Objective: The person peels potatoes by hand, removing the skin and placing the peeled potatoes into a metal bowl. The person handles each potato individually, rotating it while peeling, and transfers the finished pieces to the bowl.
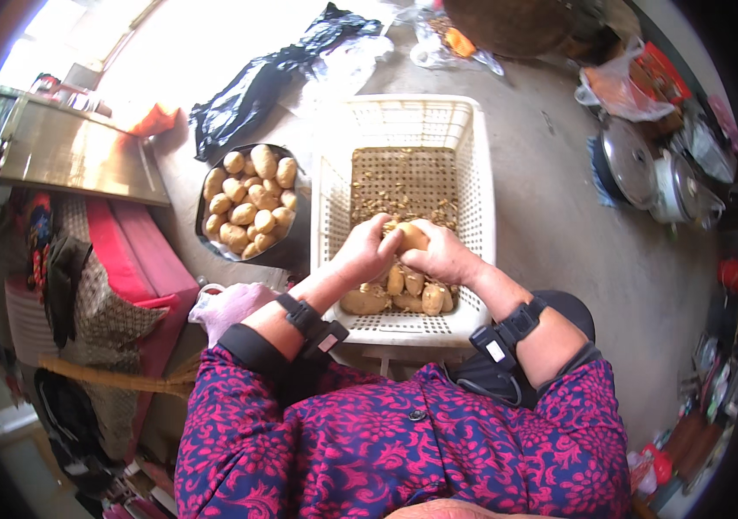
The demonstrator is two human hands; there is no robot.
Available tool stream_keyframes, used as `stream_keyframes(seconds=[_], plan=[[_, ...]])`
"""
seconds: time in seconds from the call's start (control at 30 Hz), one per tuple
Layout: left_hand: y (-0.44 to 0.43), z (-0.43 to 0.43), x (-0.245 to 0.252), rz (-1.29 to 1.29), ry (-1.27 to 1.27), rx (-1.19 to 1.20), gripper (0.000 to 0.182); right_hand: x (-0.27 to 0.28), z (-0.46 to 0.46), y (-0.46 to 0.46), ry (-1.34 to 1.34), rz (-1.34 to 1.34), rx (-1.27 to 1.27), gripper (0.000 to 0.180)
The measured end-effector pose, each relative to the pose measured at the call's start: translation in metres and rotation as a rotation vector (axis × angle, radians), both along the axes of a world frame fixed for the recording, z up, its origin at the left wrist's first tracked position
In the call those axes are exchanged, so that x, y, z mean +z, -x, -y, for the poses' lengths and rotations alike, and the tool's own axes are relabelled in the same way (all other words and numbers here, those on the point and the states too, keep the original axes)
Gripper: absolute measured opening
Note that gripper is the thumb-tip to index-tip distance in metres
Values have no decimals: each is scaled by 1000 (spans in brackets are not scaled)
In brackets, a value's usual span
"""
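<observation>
Between both hands I hold one potato (413, 237) above a white slatted plastic crate (487, 188). My left hand (369, 245) grips its left side with thumb and fingers. Around its right side curl the fingers of my right hand (441, 253). Several more potatoes (432, 298) lie at the near end of the crate, and small brownish bits, perhaps broken-off sprouts (401, 194), are scattered over its floor. Left of the crate stands a dark container (278, 256) heaped with potatoes (244, 213).
A black plastic bag (239, 97) lies on the floor beyond the container. Lidded pots (628, 162) and bagged goods (628, 84) stand at the right. On the left are a cabinet (77, 146), a pink-and-red covered piece (129, 253) and a lilac cloth (236, 308).
</observation>
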State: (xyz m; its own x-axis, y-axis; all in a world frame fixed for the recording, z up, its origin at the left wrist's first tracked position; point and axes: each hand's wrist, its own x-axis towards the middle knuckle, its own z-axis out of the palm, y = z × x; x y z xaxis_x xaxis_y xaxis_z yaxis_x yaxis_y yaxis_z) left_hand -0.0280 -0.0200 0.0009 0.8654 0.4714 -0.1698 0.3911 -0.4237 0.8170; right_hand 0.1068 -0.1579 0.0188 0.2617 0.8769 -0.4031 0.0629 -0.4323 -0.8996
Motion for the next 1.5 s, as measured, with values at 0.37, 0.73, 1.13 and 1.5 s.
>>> stream_keyframes(seconds=[0.37,0.73,1.13,1.5], plan=[[-8,-6,-4,85,168,19,34,-4,-4,10,-37,-3,-111,49],[-10,-3,-2,-89,694,162,47,-3,2,7,-11,-116,-106,50],[-11,-3,2,51,596,79,38,-12,-3,2,-73,-547,-221,43],[-13,-6,1,59,654,127,42,-9,-3,-3,-131,-821,-313,43]])
